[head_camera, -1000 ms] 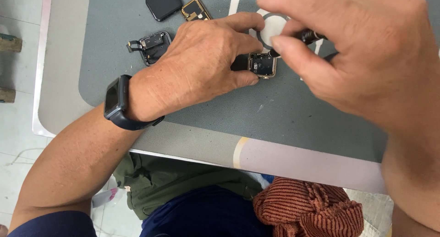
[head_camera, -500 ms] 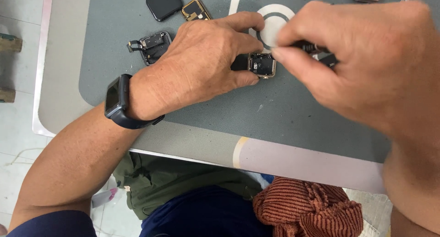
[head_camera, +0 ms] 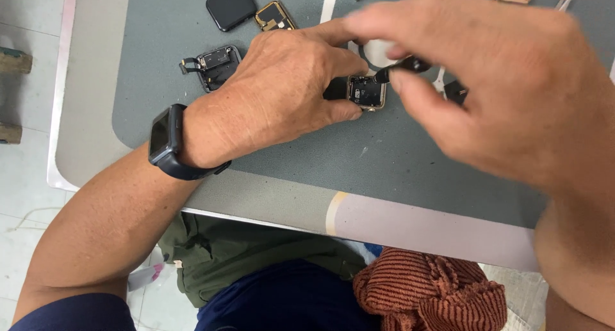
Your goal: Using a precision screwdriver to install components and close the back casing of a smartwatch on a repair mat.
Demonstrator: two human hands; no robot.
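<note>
Two hands over one opened watch case [head_camera: 366, 91], mid-frame on the grey mat [head_camera: 160, 62]. Left hand [head_camera: 275, 94] pinched it by thumb and forefinger. Right hand [head_camera: 500, 88] nipped a dark tool [head_camera: 402, 66], angled down-left into it from upper right.

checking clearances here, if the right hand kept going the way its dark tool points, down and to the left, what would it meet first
Most likely the opened gold watch case that the left hand pinches on the grey mat. The dark tool in the right hand aims at its upper right corner. Blur hides whether they already touch.
</note>
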